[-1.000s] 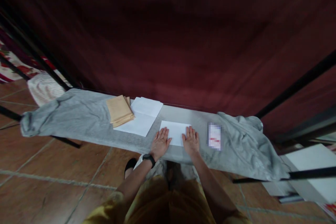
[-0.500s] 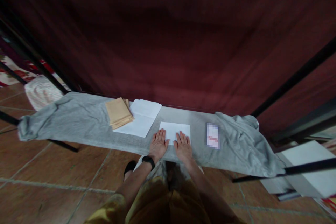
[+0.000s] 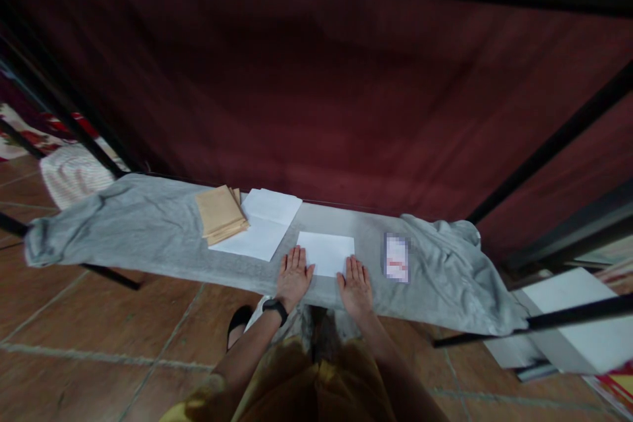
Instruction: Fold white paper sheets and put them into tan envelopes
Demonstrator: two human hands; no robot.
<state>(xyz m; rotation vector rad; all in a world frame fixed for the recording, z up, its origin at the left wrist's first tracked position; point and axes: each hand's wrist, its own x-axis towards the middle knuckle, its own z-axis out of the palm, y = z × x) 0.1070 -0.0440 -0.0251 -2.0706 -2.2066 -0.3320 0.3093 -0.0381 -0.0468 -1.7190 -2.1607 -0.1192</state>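
Left hand (image 3: 293,277) and right hand (image 3: 356,287) have spread apart since half a second ago, the right now out at the edge of the sheet (image 3: 326,254). Behind hangs a dark red curtain (image 3: 316,99) with faint folds; below lies a floor (image 3: 113,316) of reddish-brown tiles with pale joints. Along the curtain runs a long, narrow surface (image 3: 324,214), draped in soft grey cloth (image 3: 445,270), rumpled at both ends. On it lies creased white paper (image 3: 257,237). The sheet, white, smooth and oblong, lies flat between the hands. A stack (image 3: 221,212) of flat brown rectangles overlaps the paper; a blurred rectangle (image 3: 397,258), pale with red, lies right of the sheet. A black band (image 3: 275,310) circles the left wrist. Both hands are open, palms down, fingers extended, touching the sheet's sides.
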